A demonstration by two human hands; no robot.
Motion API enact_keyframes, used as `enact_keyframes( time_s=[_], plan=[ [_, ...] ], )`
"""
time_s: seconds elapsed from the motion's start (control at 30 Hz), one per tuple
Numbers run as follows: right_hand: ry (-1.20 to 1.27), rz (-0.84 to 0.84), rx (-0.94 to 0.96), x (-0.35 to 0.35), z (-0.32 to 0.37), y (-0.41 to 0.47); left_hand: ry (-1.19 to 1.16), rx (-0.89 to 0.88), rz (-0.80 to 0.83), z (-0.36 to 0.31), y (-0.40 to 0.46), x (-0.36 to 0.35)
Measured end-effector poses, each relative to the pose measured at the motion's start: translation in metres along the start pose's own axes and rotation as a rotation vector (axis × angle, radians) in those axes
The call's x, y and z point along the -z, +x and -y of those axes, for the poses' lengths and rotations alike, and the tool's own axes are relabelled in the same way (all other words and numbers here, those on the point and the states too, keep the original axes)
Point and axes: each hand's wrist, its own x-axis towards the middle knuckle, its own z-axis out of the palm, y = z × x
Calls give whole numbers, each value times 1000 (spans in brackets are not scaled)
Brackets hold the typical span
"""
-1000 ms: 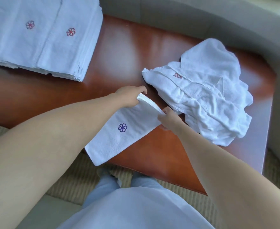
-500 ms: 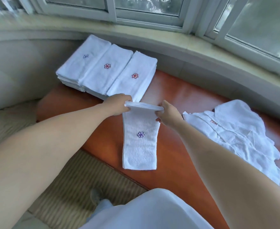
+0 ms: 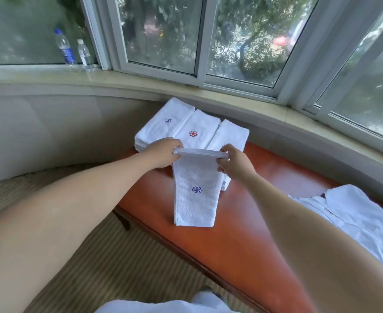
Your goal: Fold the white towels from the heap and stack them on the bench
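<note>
Towel (image 3: pixel 196 195) between two hands, three stacks (image 3: pixel 192 129)

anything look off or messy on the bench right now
Nothing looks damaged or spilled. The only untidy spot is the unfolded heap crumpled at the bench's right end, which is expected. The three folded stacks sit side by side, and the towel held by both hands hangs straight.

White towel (image 3: pixel 195 199) with blue-purple pinwheel emblem; reddish-brown bench (image 3: pixel 242 240); white stacks (image 3: pixel 186 125), red and blue emblems.
</note>
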Motion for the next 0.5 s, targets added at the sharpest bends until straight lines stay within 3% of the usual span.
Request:
enact_keyframes(
  time_s=[0.5],
  plan=[
    [140, -108, 99, 10, 86, 78, 85, -5, -202, 29, 67, 115]
  ],
)
